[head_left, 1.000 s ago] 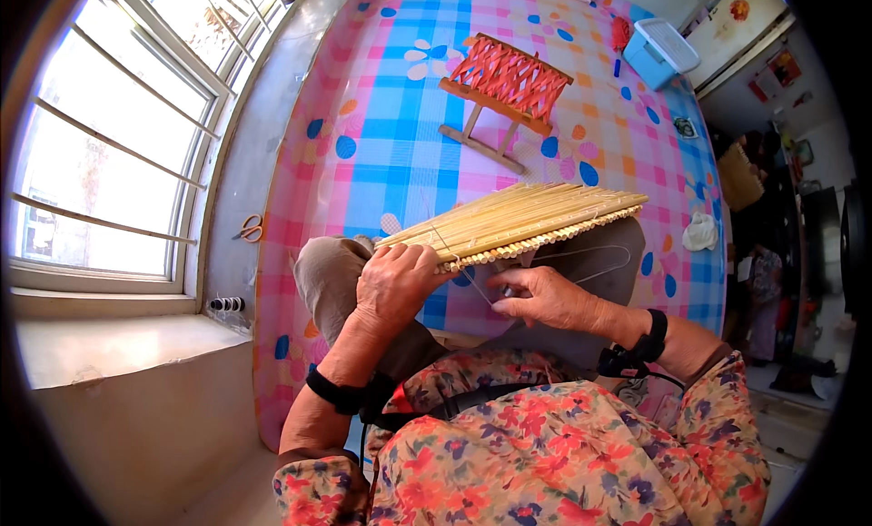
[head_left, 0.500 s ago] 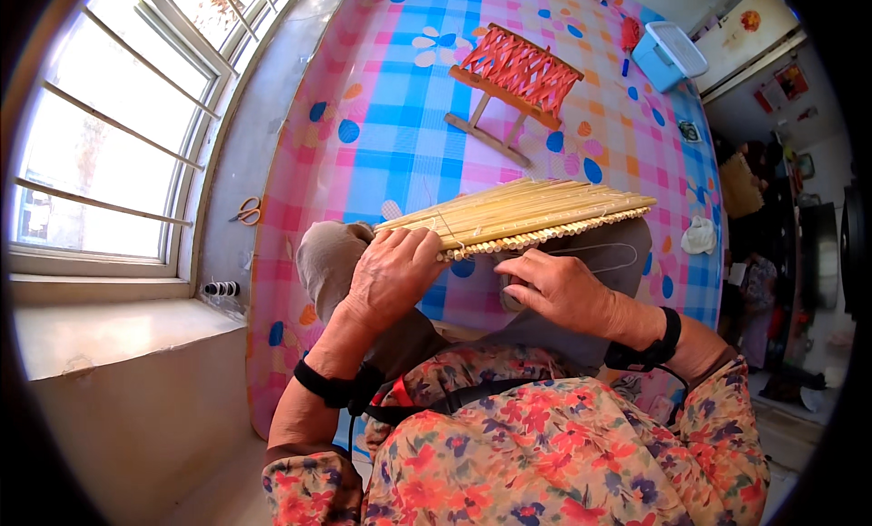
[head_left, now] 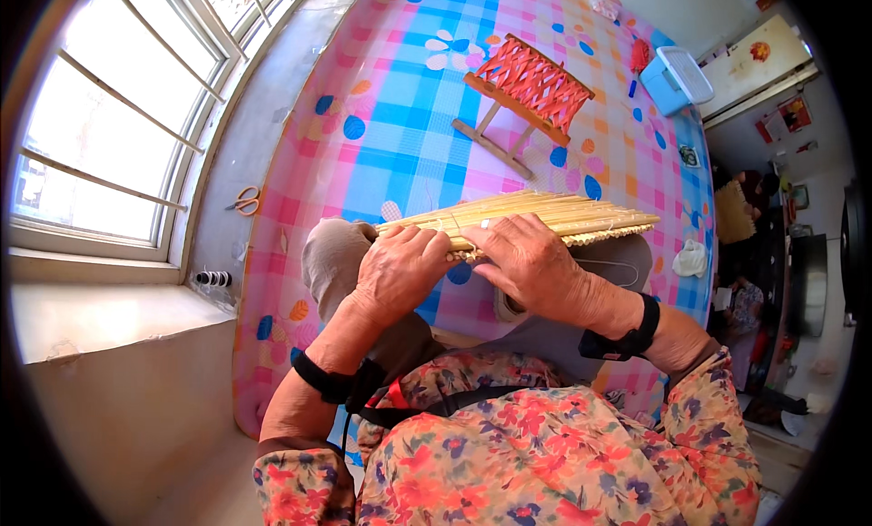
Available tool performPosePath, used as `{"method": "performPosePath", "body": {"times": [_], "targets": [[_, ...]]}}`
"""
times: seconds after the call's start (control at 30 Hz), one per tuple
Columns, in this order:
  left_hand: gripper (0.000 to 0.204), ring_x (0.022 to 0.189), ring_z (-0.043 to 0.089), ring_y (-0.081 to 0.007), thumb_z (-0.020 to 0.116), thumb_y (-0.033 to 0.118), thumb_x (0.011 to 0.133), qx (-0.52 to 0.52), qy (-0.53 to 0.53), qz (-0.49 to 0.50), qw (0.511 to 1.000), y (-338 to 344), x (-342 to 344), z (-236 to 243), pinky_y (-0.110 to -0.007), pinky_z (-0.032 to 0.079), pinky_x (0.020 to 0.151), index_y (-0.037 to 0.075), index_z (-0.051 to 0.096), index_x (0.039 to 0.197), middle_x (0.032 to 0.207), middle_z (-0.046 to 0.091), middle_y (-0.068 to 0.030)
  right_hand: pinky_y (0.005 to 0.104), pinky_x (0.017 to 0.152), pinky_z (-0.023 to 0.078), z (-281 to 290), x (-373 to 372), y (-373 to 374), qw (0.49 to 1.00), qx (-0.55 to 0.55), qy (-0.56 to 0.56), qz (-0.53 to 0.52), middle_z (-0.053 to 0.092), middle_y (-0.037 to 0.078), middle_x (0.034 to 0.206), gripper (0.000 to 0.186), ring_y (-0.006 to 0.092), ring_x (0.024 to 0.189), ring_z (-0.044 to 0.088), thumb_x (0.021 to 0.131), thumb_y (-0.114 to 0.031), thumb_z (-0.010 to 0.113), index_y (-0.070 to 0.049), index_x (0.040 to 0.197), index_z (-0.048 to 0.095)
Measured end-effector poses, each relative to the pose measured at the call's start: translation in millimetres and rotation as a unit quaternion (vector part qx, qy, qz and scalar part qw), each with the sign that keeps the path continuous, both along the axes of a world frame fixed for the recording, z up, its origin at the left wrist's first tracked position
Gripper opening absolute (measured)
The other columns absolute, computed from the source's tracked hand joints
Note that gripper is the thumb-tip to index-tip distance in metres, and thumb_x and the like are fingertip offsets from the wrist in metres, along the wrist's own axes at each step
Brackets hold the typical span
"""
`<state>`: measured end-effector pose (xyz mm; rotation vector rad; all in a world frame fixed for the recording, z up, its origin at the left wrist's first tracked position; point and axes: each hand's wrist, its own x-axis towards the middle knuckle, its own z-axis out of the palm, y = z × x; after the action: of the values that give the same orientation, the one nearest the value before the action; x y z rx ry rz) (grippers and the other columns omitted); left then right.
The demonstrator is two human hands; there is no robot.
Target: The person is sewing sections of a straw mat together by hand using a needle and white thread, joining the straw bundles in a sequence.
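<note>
A mat of pale yellow plant stalks, stitched side by side with thread, lies across my lap, its cut ends facing me. My left hand is closed on the mat's left part, fingers on top. Close beside it my right hand grips the near edge, index finger above and thumb lower. Whatever small thing its fingertips may pinch is hidden. A pale band shows on one of its fingers. From under the right hand a loop of thin white thread runs out over my right knee.
A wooden stand wound with red strips rests ahead on the checked bed cover. Scissors and dark thread spools lie on the left windowsill. Farther right are a blue bin, a white bag and other people.
My right hand has moved left and up onto the mat's near edge, next to my left hand. The thread loop has shifted with it. My left hand keeps its hold.
</note>
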<state>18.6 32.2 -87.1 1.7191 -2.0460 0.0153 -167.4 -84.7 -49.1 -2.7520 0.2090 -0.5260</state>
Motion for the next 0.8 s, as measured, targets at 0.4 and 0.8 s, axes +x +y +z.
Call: {"method": "performPosePath", "body": {"times": [0.4,0.8], "targets": [[0.026,0.081,0.063,-0.0254,0.074,0.022,0.076,-0.014,0.016,0.011,1.000,1.0,1.5,-6.0,-0.037,0.049,0.074,0.008,0.055,0.087,0.082,0.063,-0.0066,0.0405,0.081,0.049,-9.5,12.0,-2.5,0.999,-0.027,0.002,0.027,0.060,0.013,0.093,0.038,0.0305,0.090,0.059,0.073,-0.016,0.074,-0.002,0.105,0.060],[0.026,0.078,0.062,-0.0233,0.075,0.022,0.075,-0.025,0.022,0.010,0.999,2.8,-1.0,-7.4,-0.036,0.048,0.074,0.009,0.055,0.088,0.081,0.062,-0.0053,0.0370,0.074,0.052,-16.7,12.1,-3.9,0.992,-0.098,-0.031,0.073,0.058,0.013,0.088,0.028,0.0282,0.083,0.060,0.077,-0.011,0.061,0.001,0.103,0.060]]}}
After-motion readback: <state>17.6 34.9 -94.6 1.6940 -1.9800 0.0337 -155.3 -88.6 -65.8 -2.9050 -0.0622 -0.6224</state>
